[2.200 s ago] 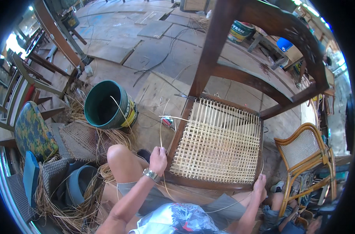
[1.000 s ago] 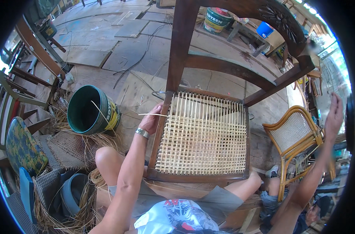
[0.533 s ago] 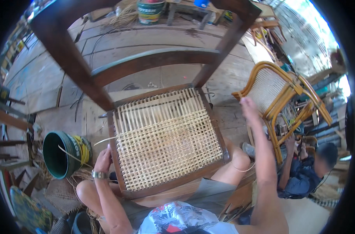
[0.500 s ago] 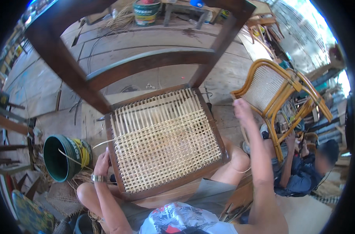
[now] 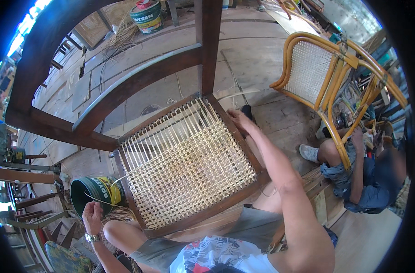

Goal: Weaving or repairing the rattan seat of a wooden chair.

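Observation:
A dark wooden chair frame [image 5: 196,227] lies tilted across my lap, its backrest pointing away. Pale cane strands fill its seat [image 5: 194,177]: the near part is a tight grid, while the far part has strands running mostly one way. My right hand [image 5: 240,121] is closed at the outer side of the right rail; whatever its fingers grip is hidden. By the mouth of a green bucket [image 5: 87,187], my left hand [image 5: 92,216] pinches at a thin cane strand [image 5: 102,201]. Another strand end [image 5: 239,93] sticks out past the far right corner.
At the right, a person [image 5: 371,177] sits beside a rattan chair [image 5: 310,68] with a woven back. Another paint bucket [image 5: 146,18] and loose cane fibres [image 5: 123,34] stand at the back on the plank floor [image 5: 171,91]. Wooden furniture parts crowd the left side.
My left hand has left the chair's left rail and moved down-left to the bucket. My right hand has come from the air at the right to the right rail. The view has turned somewhat.

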{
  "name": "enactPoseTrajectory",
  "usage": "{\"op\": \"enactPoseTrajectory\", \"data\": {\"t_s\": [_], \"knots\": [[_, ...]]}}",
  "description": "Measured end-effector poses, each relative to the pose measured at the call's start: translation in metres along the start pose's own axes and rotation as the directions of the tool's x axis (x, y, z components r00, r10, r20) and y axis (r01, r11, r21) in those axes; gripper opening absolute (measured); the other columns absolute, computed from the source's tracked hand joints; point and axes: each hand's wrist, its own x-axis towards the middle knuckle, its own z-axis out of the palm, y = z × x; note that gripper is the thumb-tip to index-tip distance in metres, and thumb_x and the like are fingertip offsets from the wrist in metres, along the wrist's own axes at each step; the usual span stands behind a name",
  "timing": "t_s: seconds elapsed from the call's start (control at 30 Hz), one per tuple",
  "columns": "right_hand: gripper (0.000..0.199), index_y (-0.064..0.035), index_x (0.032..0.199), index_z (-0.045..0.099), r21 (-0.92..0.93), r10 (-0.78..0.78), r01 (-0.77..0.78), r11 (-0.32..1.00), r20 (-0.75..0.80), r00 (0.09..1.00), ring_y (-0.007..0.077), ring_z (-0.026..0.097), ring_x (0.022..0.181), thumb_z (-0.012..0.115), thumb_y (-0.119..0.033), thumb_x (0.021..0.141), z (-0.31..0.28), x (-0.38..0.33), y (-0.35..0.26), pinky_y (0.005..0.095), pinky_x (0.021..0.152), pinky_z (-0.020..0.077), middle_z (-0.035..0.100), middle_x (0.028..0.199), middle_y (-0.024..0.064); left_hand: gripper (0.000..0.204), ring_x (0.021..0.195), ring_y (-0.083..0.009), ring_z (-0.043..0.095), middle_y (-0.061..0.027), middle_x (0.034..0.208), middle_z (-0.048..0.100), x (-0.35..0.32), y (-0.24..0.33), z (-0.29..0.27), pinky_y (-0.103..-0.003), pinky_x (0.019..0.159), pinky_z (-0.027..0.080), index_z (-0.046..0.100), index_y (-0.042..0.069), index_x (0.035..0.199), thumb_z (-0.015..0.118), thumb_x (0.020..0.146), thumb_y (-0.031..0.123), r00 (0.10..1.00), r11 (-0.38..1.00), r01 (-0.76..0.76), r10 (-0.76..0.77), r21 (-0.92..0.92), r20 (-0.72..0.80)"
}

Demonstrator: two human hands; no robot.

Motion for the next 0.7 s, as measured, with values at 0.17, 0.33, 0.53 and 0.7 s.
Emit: {"op": "enactPoseTrajectory", "data": {"t_s": [0.17,0.33,0.53,0.7], "knots": [[0.028,-0.0054,0.097,0.062,-0.513,-0.066,-0.219,0.83,-0.48,0.875,0.0416,0.063,0.088,0.052,-0.031,0.097,-0.123,-0.056,-0.019,0.0483,0.077,0.0493,0.065,0.093,0.0222,0.019,0.06,-0.0058,0.051,-0.0002,0.074,0.063,-0.012,0.038,0.036,-0.022,0.054,0.043,0.064,0.001,0.1,0.063,0.096,0.019,0.985,0.979,-0.169,0.165,0.111,0.038],[0.027,-0.0016,0.098,0.063,-0.588,-0.231,-0.358,0.725,-0.698,0.678,0.0307,0.065,0.08,0.055,-0.027,0.097,-0.256,-0.182,-0.047,0.0397,0.075,0.0494,0.065,0.087,0.0191,0.019,0.063,-0.0075,0.056,-0.0028,0.079,0.067,-0.019,0.059,0.044,-0.023,0.058,0.047,0.065,-0.001,0.101,0.065,0.094,0.017,0.961,0.932,-0.276,0.259,0.234,0.099],[0.028,-0.0094,0.11,0.061,-0.381,-0.449,-0.708,0.595,-0.888,0.1,0.0414,0.062,0.101,0.044,-0.029,0.101,-0.328,-0.336,-0.128,0.0482,0.083,0.0495,0.067,0.103,0.0183,0.018,0.062,-0.0068,0.055,-0.0017,0.077,0.066,-0.035,0.063,0.032,-0.023,0.058,0.047,0.065,-0.001,0.1,0.065,0.094,0.016,0.953,0.925,-0.301,0.3,0.231,0.043],[0.025,-0.0099,0.105,0.061,-0.607,-0.752,-0.77,0.194,-0.596,0.281,0.0432,0.061,0.092,0.045,-0.028,0.101,-0.254,-0.359,-0.223,0.0517,0.076,0.0478,0.065,0.097,0.0178,0.015,0.071,-0.0074,0.059,-0.0028,0.083,0.067,-0.065,0.093,0.05,-0.023,0.065,0.049,0.065,0.0,0.101,0.066,0.093,0.012,0.943,0.937,-0.325,0.331,-0.127,0.028]]}}
